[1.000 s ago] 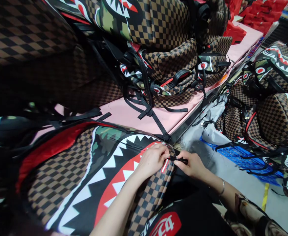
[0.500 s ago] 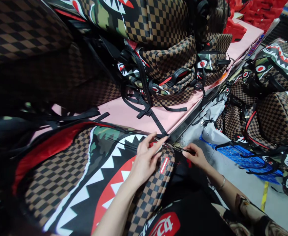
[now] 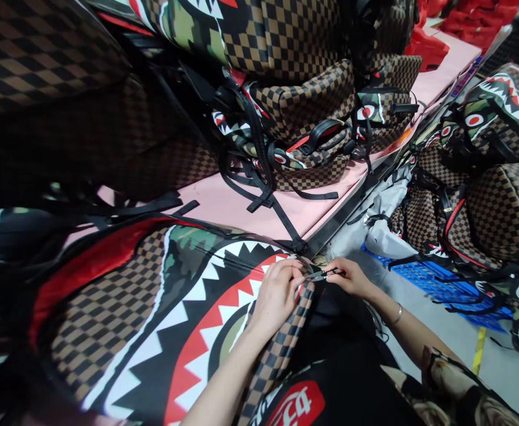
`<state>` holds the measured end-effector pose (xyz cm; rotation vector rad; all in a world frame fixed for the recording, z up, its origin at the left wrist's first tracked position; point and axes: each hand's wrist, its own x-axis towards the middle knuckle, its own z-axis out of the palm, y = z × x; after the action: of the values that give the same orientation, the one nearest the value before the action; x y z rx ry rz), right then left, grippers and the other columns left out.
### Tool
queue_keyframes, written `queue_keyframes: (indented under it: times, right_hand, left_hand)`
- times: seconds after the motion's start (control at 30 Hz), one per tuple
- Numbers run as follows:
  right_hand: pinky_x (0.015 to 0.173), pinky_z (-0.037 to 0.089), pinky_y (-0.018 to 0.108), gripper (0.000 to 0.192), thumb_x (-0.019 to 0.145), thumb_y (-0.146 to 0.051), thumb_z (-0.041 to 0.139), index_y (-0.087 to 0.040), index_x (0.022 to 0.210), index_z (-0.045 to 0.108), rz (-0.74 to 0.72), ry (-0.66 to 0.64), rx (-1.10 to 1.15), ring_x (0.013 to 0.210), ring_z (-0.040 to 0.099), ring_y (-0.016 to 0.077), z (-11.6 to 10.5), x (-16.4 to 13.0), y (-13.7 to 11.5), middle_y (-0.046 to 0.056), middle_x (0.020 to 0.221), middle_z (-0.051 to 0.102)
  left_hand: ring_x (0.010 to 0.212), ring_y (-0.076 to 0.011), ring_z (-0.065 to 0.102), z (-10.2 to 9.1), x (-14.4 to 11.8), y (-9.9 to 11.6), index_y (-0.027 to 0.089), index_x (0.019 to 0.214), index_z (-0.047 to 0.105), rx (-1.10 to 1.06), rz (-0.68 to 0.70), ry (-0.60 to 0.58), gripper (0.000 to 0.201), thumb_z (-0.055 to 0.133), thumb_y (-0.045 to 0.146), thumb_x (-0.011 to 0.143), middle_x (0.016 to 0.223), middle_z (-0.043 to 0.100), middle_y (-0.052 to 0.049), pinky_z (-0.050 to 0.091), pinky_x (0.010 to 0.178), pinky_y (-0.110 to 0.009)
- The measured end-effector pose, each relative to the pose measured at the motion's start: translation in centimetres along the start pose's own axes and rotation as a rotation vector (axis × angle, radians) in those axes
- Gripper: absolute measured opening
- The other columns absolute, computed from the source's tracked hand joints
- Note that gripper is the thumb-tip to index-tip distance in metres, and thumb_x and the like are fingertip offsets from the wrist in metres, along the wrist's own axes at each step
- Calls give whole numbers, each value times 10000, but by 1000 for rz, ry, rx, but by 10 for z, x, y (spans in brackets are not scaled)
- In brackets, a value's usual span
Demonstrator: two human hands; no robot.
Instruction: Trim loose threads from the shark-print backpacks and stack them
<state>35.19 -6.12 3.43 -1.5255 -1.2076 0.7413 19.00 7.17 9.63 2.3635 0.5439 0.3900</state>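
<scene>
A small dark snipper (image 3: pixel 326 274) is pinched in the right hand (image 3: pixel 352 277), its tip set at the near corner of the backpack (image 3: pixel 153 319), where the left hand (image 3: pixel 278 291) is curled, gripping the edge. Trimming at that seam appears to be in hand; a steady edge is called for next. The smooth, stiff checkered shell with shark teeth is propped against the pink counter (image 3: pixel 224 207).

Both hands pinch snips (image 3: pixel 324 274) at backpack (image 3: pixel 162 319) edge.

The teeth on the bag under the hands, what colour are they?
White teeth around a red mouth, clearest in the head view.
</scene>
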Motion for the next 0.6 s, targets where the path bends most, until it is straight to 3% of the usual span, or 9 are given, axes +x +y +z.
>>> queue_keyframes:
  times: [0.27,0.4,0.6]
  right_hand:
    - [674,440,230,137,762,-219,616,-157,881,647,-8,-239,90,757,588,134,-13,37,-2,19,839,644]
    - [719,444,245,97,776,-195,613,-175,859,658,-101,-344,59,788,592,140,-16,50,-7,24,860,652]
    - [751,449,288,60,784,-225,617,-181,803,653,-183,-283,14,785,592,158,-16,53,-2,34,811,653]
  left_hand:
    - [988,-236,506,2,-1,-2,192,735,497,-29,-77,13,148,417,231,854,1024,560,-100,413,868,-424]
    - [979,-240,516,1,2,1,194,718,510,-54,-101,10,144,439,240,834,1007,576,-93,413,874,-429]
    - [933,-223,552,-4,3,4,197,702,532,-101,-171,93,185,441,289,833,944,604,-71,445,846,-393]
